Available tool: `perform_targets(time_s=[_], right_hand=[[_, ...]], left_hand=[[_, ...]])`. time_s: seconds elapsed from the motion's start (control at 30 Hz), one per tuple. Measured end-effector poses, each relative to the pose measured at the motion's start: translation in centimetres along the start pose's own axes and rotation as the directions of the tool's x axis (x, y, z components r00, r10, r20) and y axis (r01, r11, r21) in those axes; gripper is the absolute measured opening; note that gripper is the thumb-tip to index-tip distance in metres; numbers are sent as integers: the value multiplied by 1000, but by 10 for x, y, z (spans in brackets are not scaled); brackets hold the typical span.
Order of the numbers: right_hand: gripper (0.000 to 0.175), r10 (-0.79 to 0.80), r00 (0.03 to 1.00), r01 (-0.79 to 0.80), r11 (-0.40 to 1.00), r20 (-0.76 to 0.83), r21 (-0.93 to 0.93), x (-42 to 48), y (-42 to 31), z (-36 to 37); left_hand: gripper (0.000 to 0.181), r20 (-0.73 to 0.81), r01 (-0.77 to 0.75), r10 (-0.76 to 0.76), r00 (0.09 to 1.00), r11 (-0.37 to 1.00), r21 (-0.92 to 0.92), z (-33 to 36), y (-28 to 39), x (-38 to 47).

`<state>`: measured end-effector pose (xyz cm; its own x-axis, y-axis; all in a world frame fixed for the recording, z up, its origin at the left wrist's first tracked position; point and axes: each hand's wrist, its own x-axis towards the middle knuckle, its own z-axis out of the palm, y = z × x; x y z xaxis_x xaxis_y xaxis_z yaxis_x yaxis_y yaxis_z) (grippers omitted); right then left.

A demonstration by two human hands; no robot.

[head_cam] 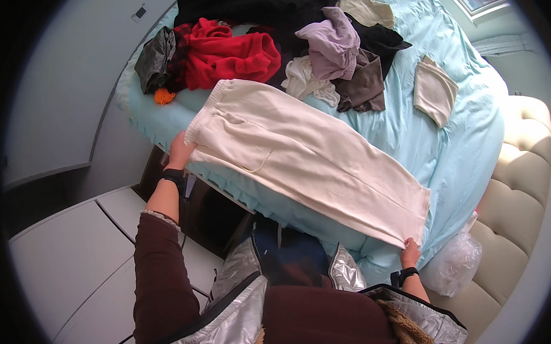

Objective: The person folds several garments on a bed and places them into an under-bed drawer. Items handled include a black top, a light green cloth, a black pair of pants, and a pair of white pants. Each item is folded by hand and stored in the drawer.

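A pair of cream trousers [297, 153] lies stretched lengthwise along the near edge of a bed with a light blue sheet [466, 165]. The elastic waistband is at the left and the leg hems are at the right. My left hand [180, 151] grips the near corner of the waistband. At the other end, my right hand [410, 253] pinches the near corner of the hem. A drawstring [260, 165] hangs loose over the upper part of the trousers, and the legs lie one on top of the other.
Beyond the trousers lie red fleece clothing [235, 59], a lilac garment [335, 47], a brown garment [363, 84] and a folded beige garment [435, 91]. An orange item [164, 96] sits at left. A clear plastic bag [454, 263] rests by the tufted headboard [508, 200]. White cabinets [73, 252] stand at left.
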<state>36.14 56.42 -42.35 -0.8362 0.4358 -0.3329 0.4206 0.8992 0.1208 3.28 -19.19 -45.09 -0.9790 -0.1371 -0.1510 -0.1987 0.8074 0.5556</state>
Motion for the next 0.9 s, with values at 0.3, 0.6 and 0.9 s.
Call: perform_targets(time_s=[0.3, 0.6, 0.9], right_hand=[[9, 185, 901, -362, 818, 392, 447, 4, 0, 39], [13, 155, 422, -873, -197, 893, 446, 39, -76, 53], [23, 35, 388, -909, -150, 921, 388, 29, -122, 62]], left_hand=[[15, -425, 407, -350, 835, 912, 47, 79, -60, -27], [24, 75, 588, -846, 528, 301, -751, 97, -16, -79], [39, 467, 348, -433, 771, -328, -878, 90, -33, -54]])
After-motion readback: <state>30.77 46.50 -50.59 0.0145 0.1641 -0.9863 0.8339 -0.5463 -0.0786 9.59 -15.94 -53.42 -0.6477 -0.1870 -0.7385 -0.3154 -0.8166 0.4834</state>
